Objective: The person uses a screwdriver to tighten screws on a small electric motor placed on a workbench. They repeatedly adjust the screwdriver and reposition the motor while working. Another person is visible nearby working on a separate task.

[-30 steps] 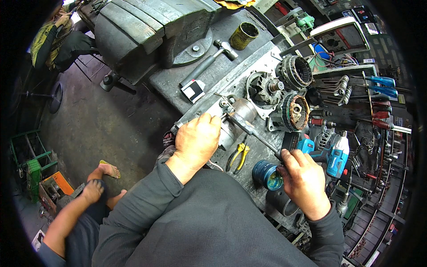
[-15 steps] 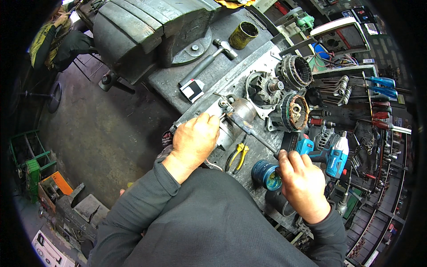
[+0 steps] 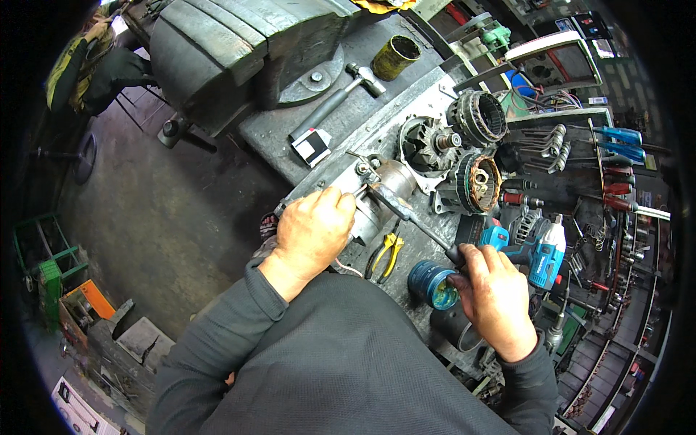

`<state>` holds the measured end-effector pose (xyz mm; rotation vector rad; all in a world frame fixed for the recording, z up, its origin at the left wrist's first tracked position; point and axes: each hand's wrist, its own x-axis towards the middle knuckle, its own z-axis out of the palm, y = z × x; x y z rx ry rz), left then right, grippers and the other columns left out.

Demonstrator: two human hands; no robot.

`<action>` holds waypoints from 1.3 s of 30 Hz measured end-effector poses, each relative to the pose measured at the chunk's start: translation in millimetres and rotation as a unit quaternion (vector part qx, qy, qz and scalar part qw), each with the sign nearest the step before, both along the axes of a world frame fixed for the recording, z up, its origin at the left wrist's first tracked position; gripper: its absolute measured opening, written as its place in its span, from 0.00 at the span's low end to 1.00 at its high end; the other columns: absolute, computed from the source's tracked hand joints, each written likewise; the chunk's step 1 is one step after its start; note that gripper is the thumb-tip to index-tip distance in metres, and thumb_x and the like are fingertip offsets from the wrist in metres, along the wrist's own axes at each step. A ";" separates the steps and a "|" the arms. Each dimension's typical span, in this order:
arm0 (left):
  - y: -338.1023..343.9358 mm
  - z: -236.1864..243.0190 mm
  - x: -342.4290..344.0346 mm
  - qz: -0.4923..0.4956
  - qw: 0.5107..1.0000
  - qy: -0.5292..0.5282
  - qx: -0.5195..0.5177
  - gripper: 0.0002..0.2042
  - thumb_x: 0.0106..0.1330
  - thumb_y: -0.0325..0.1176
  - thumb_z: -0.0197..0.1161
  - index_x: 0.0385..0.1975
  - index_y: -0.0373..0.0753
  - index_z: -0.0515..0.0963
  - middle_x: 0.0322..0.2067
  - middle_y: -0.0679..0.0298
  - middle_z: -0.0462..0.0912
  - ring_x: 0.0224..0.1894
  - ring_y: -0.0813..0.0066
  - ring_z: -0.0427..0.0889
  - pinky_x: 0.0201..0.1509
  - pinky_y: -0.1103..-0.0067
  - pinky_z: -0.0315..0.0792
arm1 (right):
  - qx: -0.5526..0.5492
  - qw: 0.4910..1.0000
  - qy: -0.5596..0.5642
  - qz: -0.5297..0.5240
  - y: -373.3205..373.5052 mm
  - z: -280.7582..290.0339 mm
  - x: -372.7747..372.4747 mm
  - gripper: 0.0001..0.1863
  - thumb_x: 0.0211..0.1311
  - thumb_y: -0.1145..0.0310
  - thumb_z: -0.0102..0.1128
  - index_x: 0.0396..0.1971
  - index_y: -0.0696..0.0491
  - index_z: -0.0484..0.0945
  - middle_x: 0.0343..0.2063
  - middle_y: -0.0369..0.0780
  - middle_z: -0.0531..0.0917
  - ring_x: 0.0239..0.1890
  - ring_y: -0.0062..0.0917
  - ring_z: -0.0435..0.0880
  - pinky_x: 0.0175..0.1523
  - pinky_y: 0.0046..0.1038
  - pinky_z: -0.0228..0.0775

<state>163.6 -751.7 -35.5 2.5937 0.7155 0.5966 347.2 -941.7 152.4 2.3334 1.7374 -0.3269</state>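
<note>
My right hand (image 3: 500,301) is wrapped round the handle of a hammer (image 3: 391,201), whose dark head rests close to the fingers of my left hand. My left hand (image 3: 313,230) is closed, and a thin metal rod (image 3: 362,191) shows at its fingertips. Both are over a grey cylindrical motor housing (image 3: 396,178) on the bench; my left hand hides part of it. Yellow-and-black pliers (image 3: 384,257) lie just in front of the housing. Beside my right hand is a blue tin (image 3: 428,279) with greenish grease inside.
Beyond the housing are a finned rotor (image 3: 433,143) and two stators (image 3: 478,183) with windings. A blue impact wrench (image 3: 545,254) lies at the right, near screwdrivers (image 3: 620,188). A large vise (image 3: 217,54), a second hammer (image 3: 330,109) and a yellowish can (image 3: 396,58) are at the back.
Both hands, the hammer and the rod keep almost the same places. The whole view has shifted very slightly.
</note>
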 end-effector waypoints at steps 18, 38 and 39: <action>0.3 -2.8 1.9 0.005 1.000 -0.004 -0.020 0.08 0.62 0.34 0.75 0.37 0.44 0.83 0.31 0.64 0.81 0.34 0.64 0.89 0.38 0.69 0.83 | 0.021 0.999 -0.018 -0.046 -0.6 -5.8 -2.7 0.24 0.65 0.64 0.75 0.61 0.53 0.85 0.37 0.42 0.81 0.36 0.38 0.85 0.40 0.37 0.80; -0.2 -3.4 4.1 0.008 1.000 -0.013 -0.001 0.07 0.62 0.34 0.75 0.33 0.43 0.82 0.29 0.65 0.80 0.31 0.66 0.88 0.34 0.69 0.82 | -0.014 0.999 -0.032 -0.031 -4.4 -4.9 -13.7 0.27 0.62 0.68 0.75 0.62 0.56 0.83 0.37 0.44 0.82 0.38 0.39 0.87 0.42 0.38 0.80; 0.2 -3.9 4.2 0.005 1.000 -0.014 0.003 0.08 0.61 0.34 0.75 0.33 0.43 0.82 0.28 0.65 0.80 0.31 0.66 0.88 0.34 0.69 0.82 | -0.010 0.999 -0.038 -0.024 -4.3 -5.5 -13.7 0.26 0.63 0.68 0.75 0.62 0.55 0.83 0.37 0.43 0.82 0.37 0.39 0.87 0.42 0.38 0.80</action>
